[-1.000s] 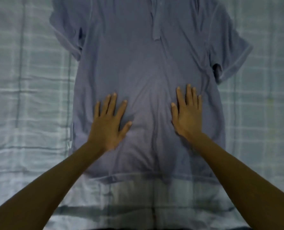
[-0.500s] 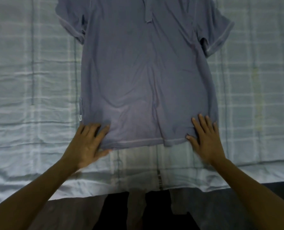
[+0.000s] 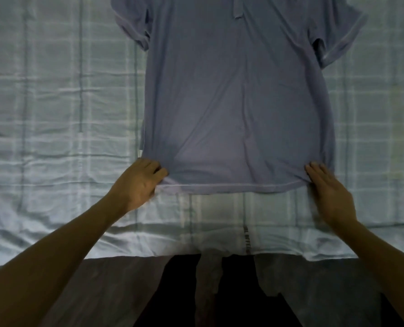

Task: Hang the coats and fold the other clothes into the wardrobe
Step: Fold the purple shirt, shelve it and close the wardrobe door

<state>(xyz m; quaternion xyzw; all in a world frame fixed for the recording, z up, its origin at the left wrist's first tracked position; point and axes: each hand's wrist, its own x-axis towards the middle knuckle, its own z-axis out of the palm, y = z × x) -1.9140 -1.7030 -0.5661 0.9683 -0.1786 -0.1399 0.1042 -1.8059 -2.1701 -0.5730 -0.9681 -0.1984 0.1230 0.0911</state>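
A grey-blue short-sleeved polo shirt (image 3: 238,95) lies flat, front up, on a pale plaid bed sheet (image 3: 54,102), collar away from me and out of view at the top. My left hand (image 3: 139,182) has its fingers curled around the hem's left corner and grips it. My right hand (image 3: 326,187) lies at the hem's right corner with its fingers fairly straight, its fingertips on the cloth. Both sleeves are spread out to the sides.
The bed's near edge (image 3: 125,253) runs across the lower part of the view. Below it are a dark floor (image 3: 220,303) and the hanging side of the bedding. Bare sheet stretches left and right of the shirt.
Both hands slid from the shirt's middle down toward me to the hem corners, smoothing it. My left hand has curled onto the left corner. The view has pulled back from the bed.
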